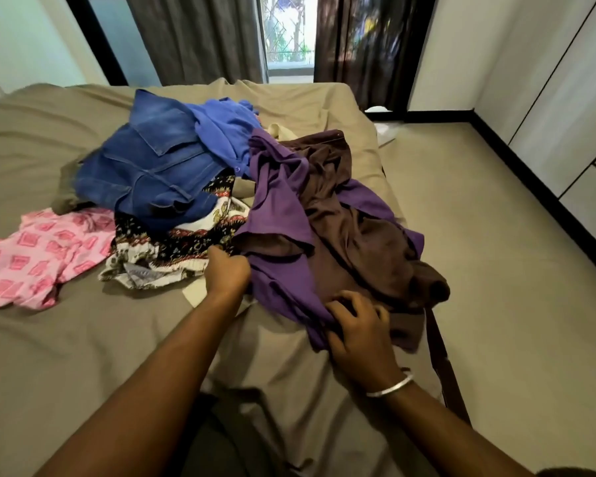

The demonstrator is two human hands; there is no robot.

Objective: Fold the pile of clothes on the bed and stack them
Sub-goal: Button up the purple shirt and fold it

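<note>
Both hands are in the pile at the near right part of the bed (83, 339). The right hand (356, 335) has its fingers curled into the near hem of the purple garment (283, 215), bunching the cloth. The left hand (226, 273) is clenched at the same garment's left edge, apparently pinching it, just beside the black-and-white patterned piece (172, 249); its fingertips are hidden, so the exact hold is not plain.

A brown garment (355, 232) lies tangled over the purple one, reaching the bed's right edge, with a dark strap hanging down that side. Toward the left edge, a pink printed garment (38, 256) lies spread and apart from the heap. Further back, near the middle of the bed, a denim piece (145, 160) sits on the patterned one, and a bright blue garment (227, 129) lies crumpled behind it.

The task looks barely begun: nothing visible is folded, no stack exists, and every garment is still loose. The purple piece seems to be the first being drawn out, and it must come free of the brown one.
</note>
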